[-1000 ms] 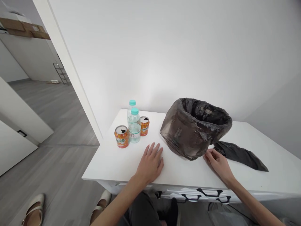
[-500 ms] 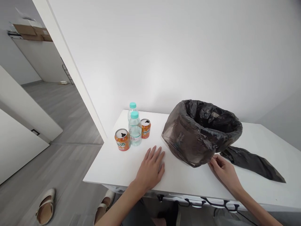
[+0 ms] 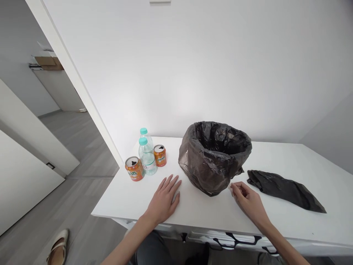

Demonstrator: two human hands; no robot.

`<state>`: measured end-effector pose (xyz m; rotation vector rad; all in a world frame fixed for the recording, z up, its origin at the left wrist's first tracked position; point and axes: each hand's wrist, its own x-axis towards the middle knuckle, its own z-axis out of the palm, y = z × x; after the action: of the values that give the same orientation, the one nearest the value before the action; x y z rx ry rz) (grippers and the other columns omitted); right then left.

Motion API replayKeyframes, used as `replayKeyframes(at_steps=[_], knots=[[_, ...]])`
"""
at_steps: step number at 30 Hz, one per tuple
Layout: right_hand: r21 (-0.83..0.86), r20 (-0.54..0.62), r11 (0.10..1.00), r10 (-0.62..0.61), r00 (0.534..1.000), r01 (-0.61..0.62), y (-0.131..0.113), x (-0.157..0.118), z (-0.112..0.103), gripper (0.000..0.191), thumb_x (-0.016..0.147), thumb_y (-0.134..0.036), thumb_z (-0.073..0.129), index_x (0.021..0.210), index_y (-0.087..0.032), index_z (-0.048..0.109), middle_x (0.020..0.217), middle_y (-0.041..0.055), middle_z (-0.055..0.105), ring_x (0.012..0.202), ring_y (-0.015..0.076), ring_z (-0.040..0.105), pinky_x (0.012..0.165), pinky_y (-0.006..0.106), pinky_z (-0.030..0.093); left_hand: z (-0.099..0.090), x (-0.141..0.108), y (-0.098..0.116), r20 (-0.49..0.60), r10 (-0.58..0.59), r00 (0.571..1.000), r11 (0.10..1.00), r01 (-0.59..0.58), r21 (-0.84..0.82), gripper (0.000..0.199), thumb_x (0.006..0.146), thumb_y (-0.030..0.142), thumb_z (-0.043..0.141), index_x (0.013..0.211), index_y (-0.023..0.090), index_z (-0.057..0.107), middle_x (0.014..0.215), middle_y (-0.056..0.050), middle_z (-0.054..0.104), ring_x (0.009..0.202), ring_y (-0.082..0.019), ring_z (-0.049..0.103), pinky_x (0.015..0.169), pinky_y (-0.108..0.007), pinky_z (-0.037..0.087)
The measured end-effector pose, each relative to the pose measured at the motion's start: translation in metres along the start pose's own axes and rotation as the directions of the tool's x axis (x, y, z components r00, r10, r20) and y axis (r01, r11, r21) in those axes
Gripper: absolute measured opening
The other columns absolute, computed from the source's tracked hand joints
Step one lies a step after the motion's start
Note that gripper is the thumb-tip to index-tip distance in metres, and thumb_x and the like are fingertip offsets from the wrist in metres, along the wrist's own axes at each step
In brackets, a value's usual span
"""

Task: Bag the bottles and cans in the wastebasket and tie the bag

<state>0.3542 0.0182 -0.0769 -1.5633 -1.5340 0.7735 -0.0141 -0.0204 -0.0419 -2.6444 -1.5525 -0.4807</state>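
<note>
A round bin lined with a dark plastic bag (image 3: 212, 158) stands on the white table, its mouth facing up. My left hand (image 3: 164, 198) lies flat on the tabletop to the left of the bin, fingers spread, holding nothing. Beside the bin's lower right side rests my right hand (image 3: 248, 200), its fingers curled in a pinch; whatever may be between the fingertips is too small to make out. Farther right lies a folded dark plastic bag (image 3: 285, 189). Two clear bottles with teal caps (image 3: 148, 160) stand between an orange can (image 3: 134, 170) and another orange can (image 3: 160, 156).
A white wall (image 3: 193, 66) rises behind the table (image 3: 132, 198). Drawer fronts with black handles (image 3: 244, 240) show below its front edge. To the left are a doorway, a shoe (image 3: 58, 247) on the grey floor and cardboard boxes (image 3: 49, 63).
The view has shifted, moving most things left in the picture. The bin stands more upright, and my right hand is now slightly apart from its bag. My left hand still lies flat.
</note>
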Motion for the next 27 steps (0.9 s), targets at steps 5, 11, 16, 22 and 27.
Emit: replayKeyframes(at_steps=[5,11,16,22,27], knots=[[0.031,-0.002,0.999,0.015,1.0,-0.015,-0.0069,-0.0014,-0.0017,0.048,0.096,-0.07,0.053,0.084,-0.024,0.064,0.067,0.0005,0.063,0.06,0.0183,0.052,0.06,0.029,0.04,-0.0032,0.0012,0.0013,-0.009,-0.003,1.0,1.0,0.003,0.012,0.054,0.109,0.03,0.044,0.163,0.026,0.04,0.169,-0.006,0.042,0.159,-0.026,0.034,0.129,-0.054,0.037],[0.061,-0.004,0.998,0.008,1.0,-0.008,-0.0103,-0.0028,-0.0034,0.049,0.096,-0.071,0.054,0.084,-0.025,0.064,0.065,0.0004,0.061,0.059,0.0185,0.051,0.06,0.029,0.04,-0.0057,0.002,0.0033,-0.021,-0.005,1.0,1.0,0.005,0.019,0.053,0.109,0.031,0.044,0.162,0.026,0.043,0.167,-0.006,0.045,0.158,-0.026,0.036,0.128,-0.054,0.039],[0.06,-0.001,0.998,0.011,1.0,-0.011,-0.0103,-0.0037,-0.0031,0.049,0.096,-0.071,0.053,0.084,-0.025,0.063,0.065,-0.0001,0.061,0.059,0.0185,0.051,0.061,0.029,0.04,-0.0072,0.0016,0.0048,-0.031,-0.009,0.999,1.0,0.01,0.015,0.053,0.109,0.031,0.044,0.161,0.027,0.044,0.166,-0.006,0.047,0.157,-0.026,0.038,0.128,-0.054,0.039],[0.054,-0.012,0.999,0.003,1.0,-0.002,-0.0084,-0.0035,-0.0028,0.048,0.096,-0.07,0.053,0.083,-0.025,0.064,0.065,0.0003,0.063,0.059,0.0185,0.052,0.061,0.029,0.041,-0.0087,0.0016,0.0059,-0.024,-0.019,1.0,1.0,0.02,0.015,0.051,0.109,0.031,0.044,0.16,0.025,0.046,0.166,-0.007,0.047,0.157,-0.026,0.038,0.127,-0.053,0.039],[0.042,-0.02,0.999,-0.018,1.0,0.019,-0.0027,-0.0019,-0.0021,0.05,0.096,-0.071,0.053,0.083,-0.025,0.065,0.066,0.0013,0.065,0.059,0.0195,0.055,0.06,0.029,0.042,-0.005,-0.002,0.0061,-0.062,-0.004,0.998,1.0,0.005,0.014,0.054,0.107,0.026,0.045,0.161,0.027,0.044,0.164,-0.006,0.05,0.157,-0.025,0.04,0.127,-0.053,0.041]])
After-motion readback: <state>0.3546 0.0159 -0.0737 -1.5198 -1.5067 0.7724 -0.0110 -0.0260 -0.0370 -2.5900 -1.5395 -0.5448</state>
